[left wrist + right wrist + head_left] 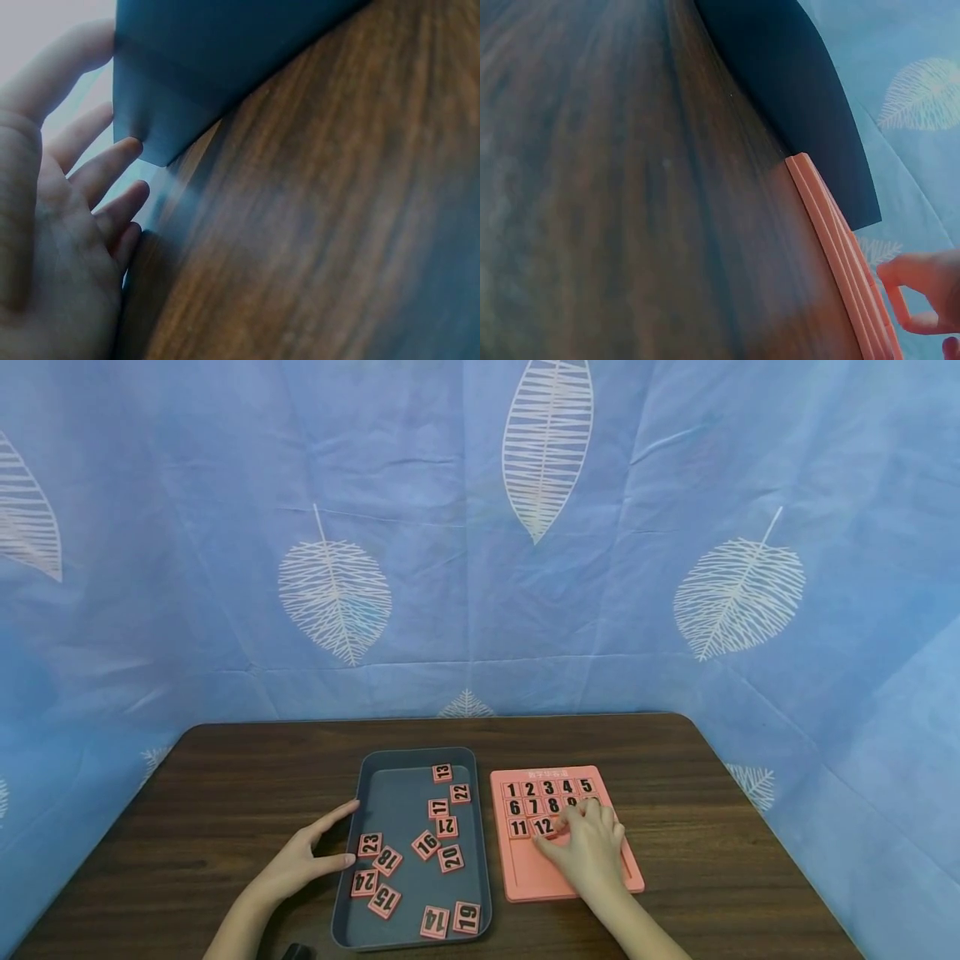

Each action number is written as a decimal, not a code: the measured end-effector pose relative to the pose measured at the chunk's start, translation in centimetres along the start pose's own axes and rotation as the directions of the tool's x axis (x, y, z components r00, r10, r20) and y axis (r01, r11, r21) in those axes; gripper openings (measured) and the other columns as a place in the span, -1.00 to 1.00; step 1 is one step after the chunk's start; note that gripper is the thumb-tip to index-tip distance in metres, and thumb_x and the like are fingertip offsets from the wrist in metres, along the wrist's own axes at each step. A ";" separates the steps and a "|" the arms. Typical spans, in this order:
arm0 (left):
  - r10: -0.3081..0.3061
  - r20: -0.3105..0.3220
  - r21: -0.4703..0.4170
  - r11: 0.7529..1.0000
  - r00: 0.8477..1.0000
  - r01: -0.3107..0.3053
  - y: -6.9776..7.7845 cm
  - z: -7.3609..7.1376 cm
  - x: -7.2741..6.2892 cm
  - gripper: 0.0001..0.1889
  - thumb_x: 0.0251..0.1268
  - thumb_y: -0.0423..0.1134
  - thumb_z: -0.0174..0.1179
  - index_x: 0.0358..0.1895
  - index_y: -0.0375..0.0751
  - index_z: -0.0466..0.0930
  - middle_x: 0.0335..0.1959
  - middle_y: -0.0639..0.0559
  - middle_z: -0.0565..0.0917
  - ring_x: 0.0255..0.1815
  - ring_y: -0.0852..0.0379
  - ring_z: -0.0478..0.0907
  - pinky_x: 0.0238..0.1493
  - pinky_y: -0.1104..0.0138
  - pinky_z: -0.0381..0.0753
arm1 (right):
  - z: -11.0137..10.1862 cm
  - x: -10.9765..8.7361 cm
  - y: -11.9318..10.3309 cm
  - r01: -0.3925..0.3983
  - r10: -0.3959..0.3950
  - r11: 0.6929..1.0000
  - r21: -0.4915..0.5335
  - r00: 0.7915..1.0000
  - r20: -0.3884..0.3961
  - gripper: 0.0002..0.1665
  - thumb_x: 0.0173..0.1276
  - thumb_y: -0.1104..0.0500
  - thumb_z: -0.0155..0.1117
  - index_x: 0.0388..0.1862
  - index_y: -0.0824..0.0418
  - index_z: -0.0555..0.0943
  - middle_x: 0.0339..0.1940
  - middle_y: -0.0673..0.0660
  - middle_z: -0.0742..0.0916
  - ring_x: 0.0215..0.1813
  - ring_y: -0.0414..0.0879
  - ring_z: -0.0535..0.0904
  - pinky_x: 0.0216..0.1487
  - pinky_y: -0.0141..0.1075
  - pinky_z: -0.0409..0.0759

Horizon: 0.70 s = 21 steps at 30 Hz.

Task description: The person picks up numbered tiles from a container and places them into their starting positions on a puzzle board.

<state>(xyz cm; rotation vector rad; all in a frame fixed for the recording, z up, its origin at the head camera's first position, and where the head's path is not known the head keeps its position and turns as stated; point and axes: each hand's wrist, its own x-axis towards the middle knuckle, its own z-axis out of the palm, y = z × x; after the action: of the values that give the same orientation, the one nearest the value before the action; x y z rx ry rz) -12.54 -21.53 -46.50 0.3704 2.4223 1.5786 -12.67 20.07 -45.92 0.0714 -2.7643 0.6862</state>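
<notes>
A pink number board (528,872) lies on the table, with tiles from 1 in rows across its upper part. At the third row, my right hand (592,852) has thumb and forefinger at the edges of the number 12 tile (543,826), which sits slightly askew beside the 11 tile (518,828). Its fingers hide the tiles behind them. In the right wrist view, finger and thumb curve above the board's edge (832,240). My left hand (303,860) touches the left side of the grey-blue tray (397,802), fingers spread; the left wrist view shows fingertips against the tray wall (180,82).
Several loose pink number tiles lie in the tray, among them 16 (426,845), 13 (442,772) and 19 (467,917). Left of the board, the tray stands a narrow gap away. A small black object (297,952) shows at the front edge. Blue leaf-patterned cloth (450,568) hangs behind the wooden table.
</notes>
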 end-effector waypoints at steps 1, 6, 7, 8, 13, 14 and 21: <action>-0.002 0.000 0.001 1.000 1.000 0.002 0.0 0.0 0.0 -0.23 0.24 -0.20 0.30 0.49 -0.02 0.16 0.50 -0.21 0.04 0.45 -0.42 -0.16 0.17 -0.42 -0.02 | 0.1 0.0 0.0 -0.004 0.004 1.000 0.000 1.000 0.004 -0.57 -0.07 -0.15 0.57 -0.56 0.03 0.50 -0.30 0.06 0.41 -0.21 0.06 0.25 -0.17 -0.01 0.15; -0.006 -0.004 -0.008 1.000 1.000 0.006 -0.1 -0.1 0.1 -0.23 0.24 -0.20 0.30 0.50 -0.03 0.15 0.50 -0.20 0.04 0.45 -0.41 -0.15 0.18 -0.42 -0.04 | 0.6 -0.1 0.3 -0.004 0.004 1.000 0.008 1.000 0.016 -0.57 -0.05 -0.16 0.56 -0.54 0.02 0.50 -0.34 0.04 0.39 -0.23 0.05 0.25 -0.18 -0.03 0.16; -0.009 -0.007 -0.011 1.000 1.000 0.009 -0.1 -0.1 0.1 -0.23 0.24 -0.20 0.30 0.50 -0.02 0.15 0.50 -0.18 0.04 0.45 -0.40 -0.14 0.18 -0.42 -0.05 | 0.8 -0.1 0.4 -0.002 0.002 1.000 0.009 1.000 0.015 -0.57 -0.05 -0.16 0.56 -0.54 0.02 0.50 -0.35 0.03 0.38 -0.24 0.05 0.25 -0.19 -0.04 0.16; -0.008 -0.006 -0.011 1.000 1.000 0.008 -0.1 -0.1 0.1 -0.23 0.24 -0.20 0.30 0.50 -0.03 0.15 0.50 -0.19 0.04 0.45 -0.40 -0.14 0.18 -0.42 -0.05 | 0.9 -0.1 0.4 0.001 -0.001 1.000 0.009 1.000 0.013 -0.57 -0.05 -0.16 0.56 -0.54 0.01 0.49 -0.35 0.03 0.38 -0.24 0.05 0.25 -0.19 -0.05 0.17; -0.013 -0.010 -0.008 1.000 1.000 0.013 0.0 -0.1 0.1 -0.23 0.23 -0.20 0.30 0.49 -0.04 0.15 0.50 -0.19 0.04 0.45 -0.40 -0.14 0.19 -0.41 -0.06 | 1.4 0.0 0.6 0.019 -0.019 1.000 0.011 1.000 -0.003 -0.57 -0.05 -0.17 0.55 -0.54 0.01 0.50 -0.36 0.02 0.38 -0.23 0.03 0.27 -0.23 -0.08 0.17; -0.014 -0.011 -0.007 1.000 1.000 0.014 0.0 -0.1 0.1 -0.23 0.23 -0.20 0.30 0.50 -0.04 0.15 0.50 -0.19 0.05 0.45 -0.40 -0.14 0.19 -0.41 -0.06 | 1.4 0.0 0.6 0.023 -0.023 1.000 0.012 1.000 -0.007 -0.58 -0.04 -0.16 0.55 -0.53 0.01 0.51 -0.35 0.02 0.39 -0.21 0.02 0.28 -0.23 -0.08 0.17; -0.011 -0.004 -0.002 1.000 1.000 0.011 -0.1 0.0 0.2 -0.23 0.24 -0.20 0.30 0.50 -0.02 0.15 0.50 -0.21 0.05 0.45 -0.40 -0.13 0.19 -0.40 -0.04 | 1.4 -0.2 0.8 0.024 -0.023 1.000 0.016 1.000 -0.012 -0.66 0.01 -0.13 0.53 -0.50 0.02 0.59 -0.33 0.03 0.42 -0.22 0.02 0.28 -0.27 -0.12 0.14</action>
<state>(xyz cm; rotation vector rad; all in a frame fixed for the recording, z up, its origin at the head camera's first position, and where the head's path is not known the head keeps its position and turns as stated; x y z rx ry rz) -12.75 -21.49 -46.62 0.3526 2.4219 1.5783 -12.96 20.14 -47.52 0.1027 -2.7422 0.7010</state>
